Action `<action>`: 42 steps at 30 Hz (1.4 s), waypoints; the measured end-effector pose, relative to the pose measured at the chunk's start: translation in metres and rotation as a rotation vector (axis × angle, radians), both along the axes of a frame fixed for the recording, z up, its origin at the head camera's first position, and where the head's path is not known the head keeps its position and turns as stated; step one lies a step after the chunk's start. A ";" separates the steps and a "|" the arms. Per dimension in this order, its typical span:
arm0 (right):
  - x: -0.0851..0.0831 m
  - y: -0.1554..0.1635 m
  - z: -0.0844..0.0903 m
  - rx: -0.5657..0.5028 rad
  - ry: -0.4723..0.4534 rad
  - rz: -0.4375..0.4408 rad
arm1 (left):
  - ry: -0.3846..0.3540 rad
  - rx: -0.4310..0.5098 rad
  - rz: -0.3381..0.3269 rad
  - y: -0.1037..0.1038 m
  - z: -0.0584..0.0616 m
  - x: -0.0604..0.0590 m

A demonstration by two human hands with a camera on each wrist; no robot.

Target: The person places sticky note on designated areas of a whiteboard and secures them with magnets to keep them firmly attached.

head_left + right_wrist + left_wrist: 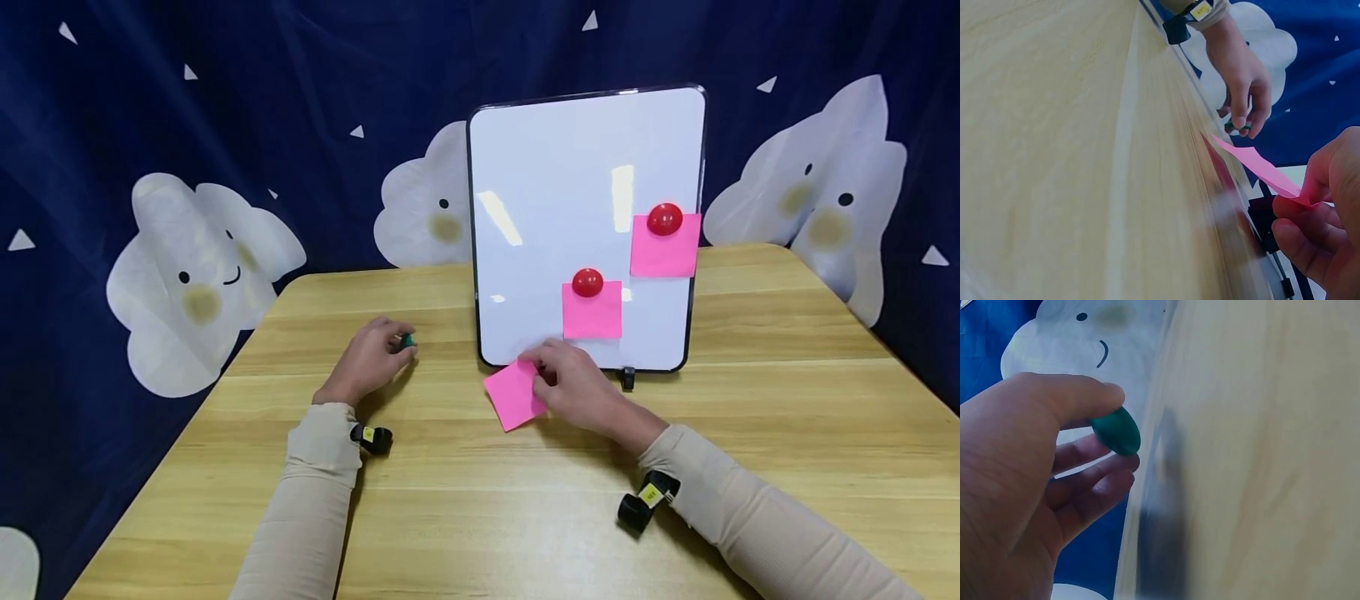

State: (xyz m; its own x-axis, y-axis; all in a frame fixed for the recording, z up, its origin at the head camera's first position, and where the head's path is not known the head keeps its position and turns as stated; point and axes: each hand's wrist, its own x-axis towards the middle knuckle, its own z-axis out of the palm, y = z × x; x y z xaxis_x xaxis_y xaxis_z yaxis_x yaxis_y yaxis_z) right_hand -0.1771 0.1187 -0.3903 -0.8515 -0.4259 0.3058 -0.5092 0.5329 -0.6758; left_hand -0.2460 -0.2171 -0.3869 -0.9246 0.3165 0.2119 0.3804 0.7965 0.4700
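Note:
My left hand [371,360] pinches a small green magnet [407,340] between thumb and fingers just above the wooden table [465,500]; the left wrist view shows the green magnet [1116,430] under my thumb. My right hand [577,387] pinches the edge of a loose pink sticky note [513,394] in front of the whiteboard [555,217]. In the right wrist view the pink note [1257,165] is lifted off the table. Two more pink notes [592,310] [664,246] hang on the board under red magnets [587,282] [664,218].
The whiteboard stands upright on a small black foot [627,379] at the table's far middle. A dark blue curtain with white cloud figures [195,267] hangs behind. Bare tabletop lies left, right and in front of the hands.

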 end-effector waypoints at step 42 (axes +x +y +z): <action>-0.001 0.004 0.002 -0.095 0.098 0.016 | -0.047 0.243 -0.059 0.013 0.005 0.001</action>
